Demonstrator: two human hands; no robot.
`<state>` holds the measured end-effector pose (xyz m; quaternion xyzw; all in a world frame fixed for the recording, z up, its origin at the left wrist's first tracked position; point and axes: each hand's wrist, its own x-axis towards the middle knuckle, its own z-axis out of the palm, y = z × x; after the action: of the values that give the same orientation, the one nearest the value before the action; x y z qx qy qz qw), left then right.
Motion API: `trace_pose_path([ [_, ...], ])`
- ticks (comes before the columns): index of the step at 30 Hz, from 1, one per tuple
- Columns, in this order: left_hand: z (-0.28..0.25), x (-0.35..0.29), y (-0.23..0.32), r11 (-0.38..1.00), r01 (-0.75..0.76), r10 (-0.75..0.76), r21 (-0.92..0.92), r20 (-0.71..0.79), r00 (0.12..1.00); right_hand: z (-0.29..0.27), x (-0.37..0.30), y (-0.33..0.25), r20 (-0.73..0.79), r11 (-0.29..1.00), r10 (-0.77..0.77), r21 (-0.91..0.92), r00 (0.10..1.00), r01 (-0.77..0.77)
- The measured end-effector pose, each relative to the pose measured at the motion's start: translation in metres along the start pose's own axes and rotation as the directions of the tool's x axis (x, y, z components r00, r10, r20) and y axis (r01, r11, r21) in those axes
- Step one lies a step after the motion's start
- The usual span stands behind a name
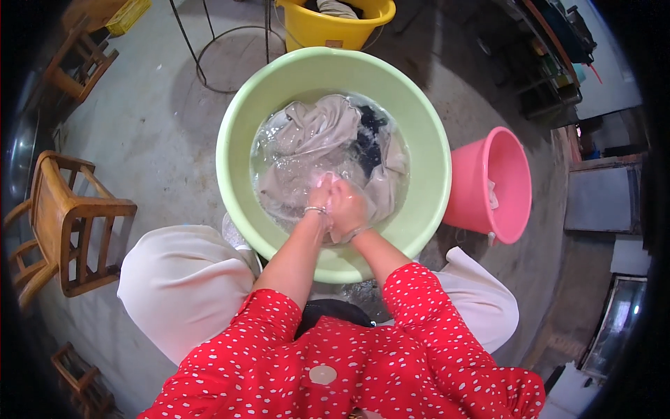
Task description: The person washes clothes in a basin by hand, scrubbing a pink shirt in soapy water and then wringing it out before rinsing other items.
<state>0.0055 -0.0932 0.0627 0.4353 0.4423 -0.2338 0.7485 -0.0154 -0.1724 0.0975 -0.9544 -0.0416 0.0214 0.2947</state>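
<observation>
A light green basin (234, 160) of soapy-looking water stands between my knees. In it lie a beige garment (321, 133), partly above the water, and a dark cloth (370, 143) near its right side. My left hand (322, 194) and my right hand (347, 208) press together over the near middle of the basin, at the water's surface. Their fingers are closed against each other and slightly blurred. A bit of pink shows between them, too small and smeared to name. Wet beige cloth lies right around both hands.
A pink bucket (467, 185) lies tilted against the basin's right side, a small pale cloth inside. Beyond the basin stand a yellow bucket (335, 31) holding cloth and a thin metal stand (209, 52). A wooden chair (98, 207) is at the left.
</observation>
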Motion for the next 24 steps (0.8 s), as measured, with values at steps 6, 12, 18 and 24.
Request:
trace_pose_path([
  [6,-0.001,0.05,-0.032,0.975,-0.223,0.223,-0.013,0.078,0.972,-0.042,0.024,0.069,0.585,0.885,0.325,-0.466,0.743,-0.02],
  [12,0.01,0.001,-0.008,0.877,0.087,0.171,-0.473,0.475,0.863,-0.016,0.013,0.059,0.339,0.782,0.098,0.555,0.936,-0.283],
  [18,0.003,0.017,-0.012,0.989,0.078,-0.026,-0.126,0.372,0.928,-0.028,0.02,0.061,0.23,0.604,0.259,0.719,0.938,-0.343],
  [24,0.0,0.018,-0.027,0.737,0.386,-0.021,-0.555,0.552,0.834,-0.072,0.023,0.043,0.595,0.447,0.067,0.7,0.801,-0.557],
])
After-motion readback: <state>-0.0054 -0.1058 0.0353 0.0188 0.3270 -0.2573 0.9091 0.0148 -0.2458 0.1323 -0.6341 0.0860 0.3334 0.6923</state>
